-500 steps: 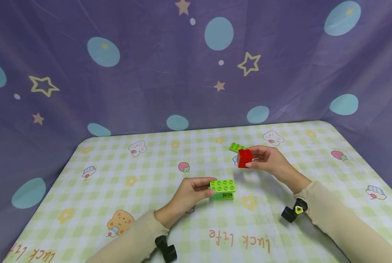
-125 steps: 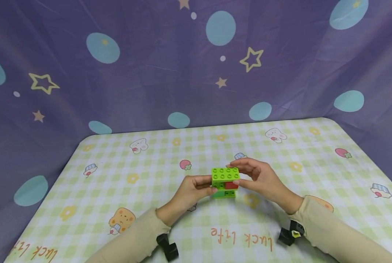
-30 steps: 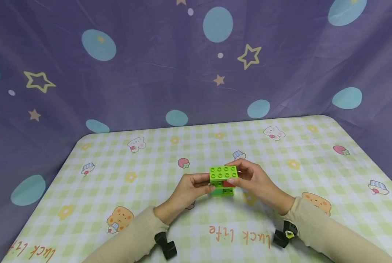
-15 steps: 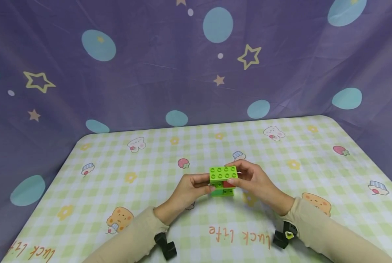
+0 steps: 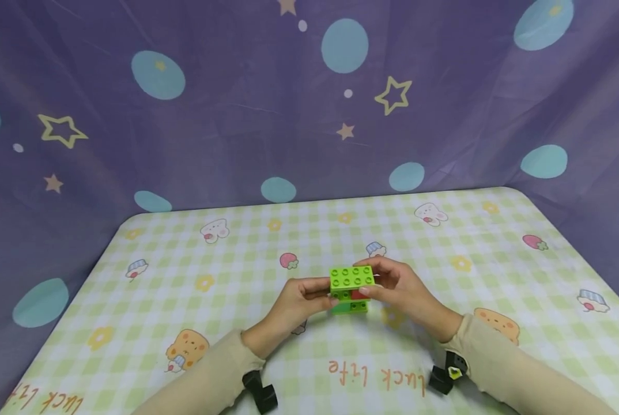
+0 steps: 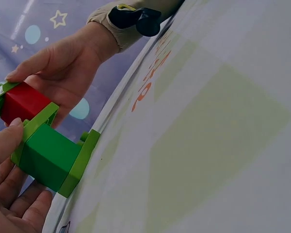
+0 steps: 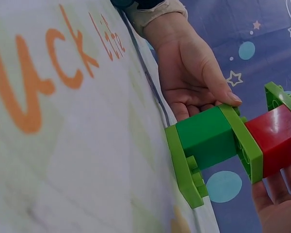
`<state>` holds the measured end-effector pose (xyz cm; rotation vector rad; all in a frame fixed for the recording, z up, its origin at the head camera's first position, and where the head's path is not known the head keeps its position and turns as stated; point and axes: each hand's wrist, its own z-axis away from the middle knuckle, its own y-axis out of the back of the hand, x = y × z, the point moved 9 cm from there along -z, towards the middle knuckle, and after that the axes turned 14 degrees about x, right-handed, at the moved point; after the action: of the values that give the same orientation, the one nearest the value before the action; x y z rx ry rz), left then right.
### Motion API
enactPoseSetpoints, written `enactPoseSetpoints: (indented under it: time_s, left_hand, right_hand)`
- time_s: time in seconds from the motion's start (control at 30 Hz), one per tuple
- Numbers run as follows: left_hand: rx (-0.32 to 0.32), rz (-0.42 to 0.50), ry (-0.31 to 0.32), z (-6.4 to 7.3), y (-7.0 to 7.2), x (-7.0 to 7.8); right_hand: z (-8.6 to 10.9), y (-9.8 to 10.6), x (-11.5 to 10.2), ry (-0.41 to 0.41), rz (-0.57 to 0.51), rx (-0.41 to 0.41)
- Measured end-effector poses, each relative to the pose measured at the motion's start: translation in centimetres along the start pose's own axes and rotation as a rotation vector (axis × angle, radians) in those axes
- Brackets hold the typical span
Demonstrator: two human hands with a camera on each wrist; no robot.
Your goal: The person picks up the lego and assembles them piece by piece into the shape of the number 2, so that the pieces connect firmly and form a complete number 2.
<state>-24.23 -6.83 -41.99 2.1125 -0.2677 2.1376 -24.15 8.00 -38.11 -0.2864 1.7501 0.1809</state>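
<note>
A small stack of toy building bricks stands at the table's middle. Its lime bottom plate [image 7: 184, 167] carries a dark green brick [image 6: 51, 155] on the left side. Over that lies a middle lime plate [image 7: 241, 143], then a red brick [image 7: 274, 138] on the right side. A studded lime plate [image 5: 351, 277] tops the stack. My left hand [image 5: 296, 302] pinches the stack's left side, thumb at the middle plate. From the right, my right hand [image 5: 400, 288] grips it by the red brick, thumb in front and fingers behind, hidden in the head view.
The table [image 5: 237, 334] has a checked cover with printed cartoon figures and lettering. A purple patterned cloth [image 5: 226, 138] hangs behind it. Each wrist wears a black camera mount, the left mount [image 5: 260, 392] close above the tabletop.
Since the oldest frame, the red brick from my right hand and the lime plate lying at the back have joined the stack. Over the last second both hands have barely moved.
</note>
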Motion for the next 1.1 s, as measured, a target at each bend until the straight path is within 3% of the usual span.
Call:
enactPoseSetpoints:
  time_s: [0.27, 0.47, 0.67, 1.1]
  left_hand:
    - [-0.017, 0.001, -0.011, 0.1, 0.0, 0.0]
    - [-0.016, -0.006, 0.026, 0.2, 0.1, -0.2]
    - [-0.005, -0.051, 0.01, 0.2, 0.2, 0.0]
    - [0.018, -0.128, 0.031, 0.2, 0.6, 0.0]
  right_hand:
    - [-0.2, 0.4, 0.3, 0.009, 0.062, -0.014]
    - [-0.3, 0.6, 1.1, -0.046, 0.069, -0.084]
    - [-0.5, 0.7, 1.9, -0.059, 0.082, -0.137]
    - [-0.7, 1.2, 1.3, 0.038, 0.003, -0.074]
